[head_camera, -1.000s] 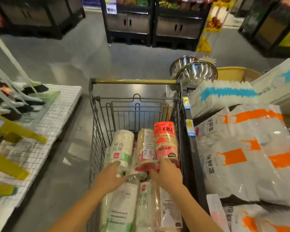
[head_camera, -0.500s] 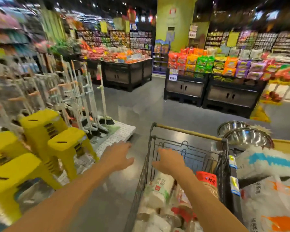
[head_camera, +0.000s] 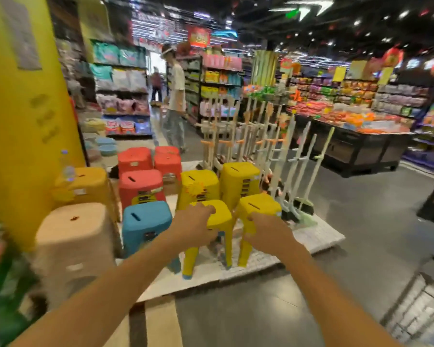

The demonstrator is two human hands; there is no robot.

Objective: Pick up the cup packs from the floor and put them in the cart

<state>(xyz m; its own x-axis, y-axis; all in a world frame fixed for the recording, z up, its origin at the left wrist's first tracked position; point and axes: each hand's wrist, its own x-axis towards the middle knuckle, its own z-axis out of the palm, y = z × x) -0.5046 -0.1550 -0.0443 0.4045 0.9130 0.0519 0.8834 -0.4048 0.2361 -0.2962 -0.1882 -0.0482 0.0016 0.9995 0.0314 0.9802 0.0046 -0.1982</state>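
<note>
Both forearms reach up from the bottom edge toward the middle of the frame, roughly parallel, backs of the hands upward. The left hand (head_camera: 193, 227) has its fingers loosely curled downward and grasps nothing; it overlaps a yellow stool (head_camera: 219, 216) in the picture, though contact cannot be told through the blur. The right hand (head_camera: 267, 235), just right of centre, is equally relaxed and empty, in front of a second yellow stool (head_camera: 259, 205). The stools stand on a white mat (head_camera: 318, 236), with a blue stool (head_camera: 145, 219) to their left. In the lower right corner sits a blurred wire grid (apparently the cart (head_camera: 421, 311)); the cup packs cannot be made out there or on the grey floor (head_camera: 361, 221).
</note>
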